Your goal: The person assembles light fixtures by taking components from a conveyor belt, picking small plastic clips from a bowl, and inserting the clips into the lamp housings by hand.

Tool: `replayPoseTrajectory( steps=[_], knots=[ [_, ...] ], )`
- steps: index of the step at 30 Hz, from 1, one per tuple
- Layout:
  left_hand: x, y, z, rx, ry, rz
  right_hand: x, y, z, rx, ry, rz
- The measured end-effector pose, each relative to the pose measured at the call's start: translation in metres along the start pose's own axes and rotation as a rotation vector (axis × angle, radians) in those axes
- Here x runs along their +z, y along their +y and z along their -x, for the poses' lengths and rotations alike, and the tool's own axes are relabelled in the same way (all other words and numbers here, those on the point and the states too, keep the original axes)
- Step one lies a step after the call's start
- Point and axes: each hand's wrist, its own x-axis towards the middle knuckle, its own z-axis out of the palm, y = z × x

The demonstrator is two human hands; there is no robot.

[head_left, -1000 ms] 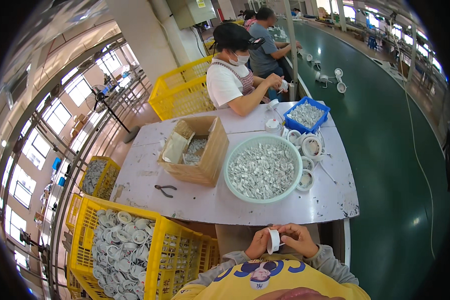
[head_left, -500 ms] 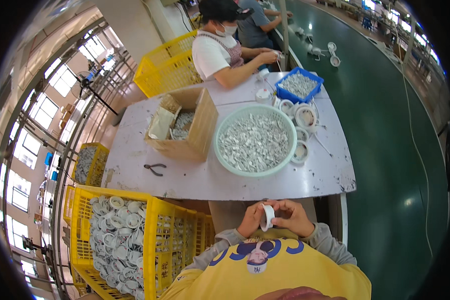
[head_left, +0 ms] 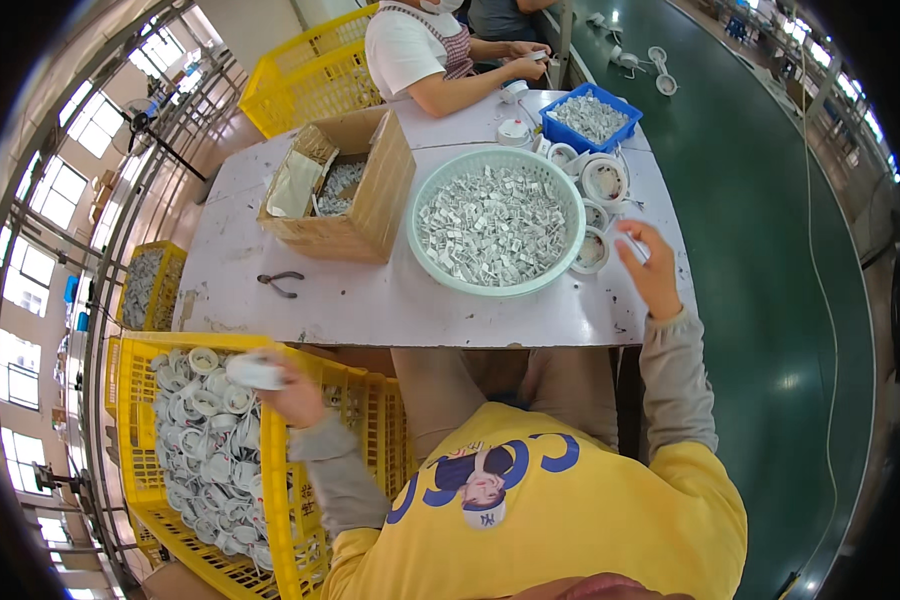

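Observation:
My left hand [head_left: 295,392] is over the near edge of the yellow crate [head_left: 282,500], gripping a white round part [head_left: 254,373] smeared by motion. The crate is full of white ring-shaped lamp housings [head_left: 210,455]. Above the table's right side, my right hand [head_left: 656,274] pinches a small white piece [head_left: 634,247] between thumb and fingers; its exact kind is unclear. Beside that hand stand several white ring-shaped housings [head_left: 604,180] with wires. Left of them is a pale green round basket [head_left: 497,290] heaped with small white parts [head_left: 490,228].
On the white table [head_left: 370,310] are an open cardboard box [head_left: 370,215], black-handled pliers [head_left: 281,284] and a blue bin [head_left: 632,128] of small parts. A green conveyor belt [head_left: 760,300] runs along the right. Across the table sits a co-worker [head_left: 410,55], hands on a white part.
My hands have parted from the shared white ring at my chest. The left has swung to the crate with a white part; the right has moved forward and right over the table.

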Motion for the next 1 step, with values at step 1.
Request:
replayPoseTrajectory(
  steps=[1],
  knots=[
    [-0.0283, 0.0605, -0.0221, -0.053, -0.172, -0.214, -0.0044, 0.0109, -0.0104, 0.005, -0.001, 0.094]
  ],
)
